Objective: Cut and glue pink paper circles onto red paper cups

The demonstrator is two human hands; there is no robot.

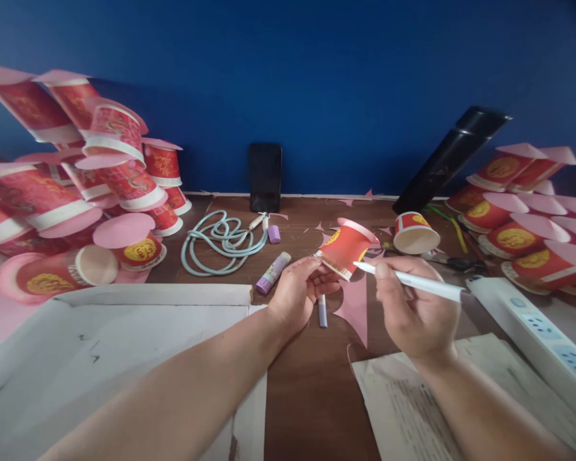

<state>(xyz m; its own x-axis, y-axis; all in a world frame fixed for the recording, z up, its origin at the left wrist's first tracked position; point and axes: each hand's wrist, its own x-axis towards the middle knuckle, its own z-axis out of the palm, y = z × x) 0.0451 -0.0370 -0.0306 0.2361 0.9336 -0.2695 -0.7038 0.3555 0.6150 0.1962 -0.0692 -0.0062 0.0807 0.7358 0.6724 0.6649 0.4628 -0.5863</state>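
My left hand (pixel 300 291) grips a red paper cup (pixel 348 248) with a yellow emblem by its lower rim. The cup tilts, and a pink paper disc covers its upper end. In my right hand (pixel 415 314) is a white pen (pixel 420 282), its tip at the cup's lower right side; whether it touches is hard to tell. Just under the cup, a small white and lilac stick (pixel 322 312) and a cut pink paper scrap (pixel 354 307) lie on the brown table. Left of my left hand rests a purple glue stick (pixel 272 273), with a purple cap (pixel 273 234) behind it.
Red cups with pink discs are piled at left (pixel 120 182) and right (pixel 513 237). A phone (pixel 265 176) and a black umbrella-like cylinder (pixel 451 160) lean on the blue wall. Also here are a cable (pixel 221 240), loose cup (pixel 415 235), power strip (pixel 537 333), cardboard (pixel 398 397) and white box lid (pixel 125 358).
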